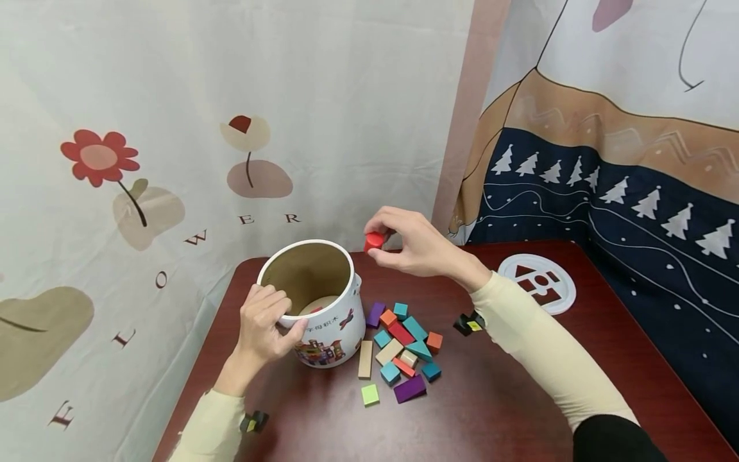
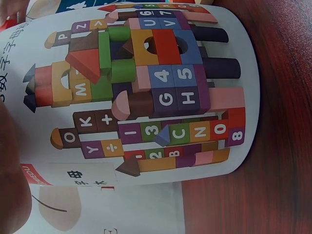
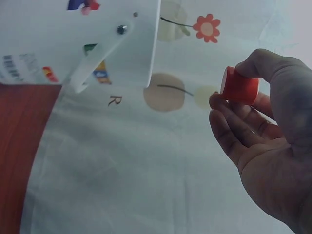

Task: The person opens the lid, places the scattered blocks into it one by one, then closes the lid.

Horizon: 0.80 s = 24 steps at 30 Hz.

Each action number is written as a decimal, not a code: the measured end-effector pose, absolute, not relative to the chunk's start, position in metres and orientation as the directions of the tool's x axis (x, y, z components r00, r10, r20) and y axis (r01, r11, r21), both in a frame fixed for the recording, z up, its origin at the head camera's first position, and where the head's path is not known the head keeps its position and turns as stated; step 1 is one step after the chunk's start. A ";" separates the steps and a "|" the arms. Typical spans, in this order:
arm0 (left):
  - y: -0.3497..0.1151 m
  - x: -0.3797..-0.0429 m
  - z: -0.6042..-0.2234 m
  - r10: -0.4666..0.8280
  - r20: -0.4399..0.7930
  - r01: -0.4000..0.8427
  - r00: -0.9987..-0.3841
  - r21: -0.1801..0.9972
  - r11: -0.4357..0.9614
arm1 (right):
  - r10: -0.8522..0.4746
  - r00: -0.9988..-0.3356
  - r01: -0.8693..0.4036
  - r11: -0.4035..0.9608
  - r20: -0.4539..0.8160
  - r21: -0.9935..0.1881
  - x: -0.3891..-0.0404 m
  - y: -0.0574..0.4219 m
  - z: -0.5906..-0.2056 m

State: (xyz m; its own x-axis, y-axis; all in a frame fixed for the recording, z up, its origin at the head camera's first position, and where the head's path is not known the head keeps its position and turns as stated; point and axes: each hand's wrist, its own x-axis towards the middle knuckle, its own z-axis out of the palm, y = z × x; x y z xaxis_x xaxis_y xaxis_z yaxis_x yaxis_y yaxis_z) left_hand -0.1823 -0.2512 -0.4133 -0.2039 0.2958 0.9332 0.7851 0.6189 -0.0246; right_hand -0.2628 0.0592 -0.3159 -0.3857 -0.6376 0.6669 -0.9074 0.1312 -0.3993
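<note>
A white printed bucket (image 1: 331, 333) stands on the table, its mouth facing up and toward me. My left hand (image 1: 262, 321) grips its near-left rim, thumb outside; the fingertips inside are partly hidden. To the right of the bucket and above the table, my right hand (image 1: 407, 240) pinches a red cylinder block (image 1: 374, 241) between thumb and fingers. In the right wrist view the red cylinder (image 3: 240, 87) shows its round end beside the bucket (image 3: 117, 53). Part of something red and pale shows on the bucket's floor. Printed letter blocks on the bucket (image 2: 170, 87) fill the left wrist view.
Several loose coloured blocks (image 1: 402, 332) lie in a cluster right of the bucket, a lime green block (image 1: 370, 394) nearest me. A white round lid with shaped holes (image 1: 568, 289) lies at the table's right, behind my right forearm. Printed curtains (image 1: 358, 115) hang behind the table.
</note>
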 end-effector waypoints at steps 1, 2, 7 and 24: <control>-0.251 -0.182 -0.413 0.296 0.934 0.784 -0.202 -0.027 0.620 | -0.640 -0.382 -0.909 0.132 0.667 -0.395 -0.263 0.054 -0.313; -0.251 -0.182 -0.413 0.296 0.934 0.784 -0.201 -0.028 0.620 | -0.642 -0.378 -0.911 0.130 0.667 -0.392 -0.264 0.050 -0.311; -0.251 -0.182 -0.413 0.299 0.933 0.787 -0.201 -0.028 0.616 | -0.666 -0.373 -0.912 0.135 0.646 -0.388 -0.267 0.028 -0.303; -0.255 -0.183 -0.418 0.308 0.923 0.775 -0.229 -0.018 0.631 | -0.816 -0.371 -0.913 0.233 0.443 -0.336 -0.274 -0.044 -0.298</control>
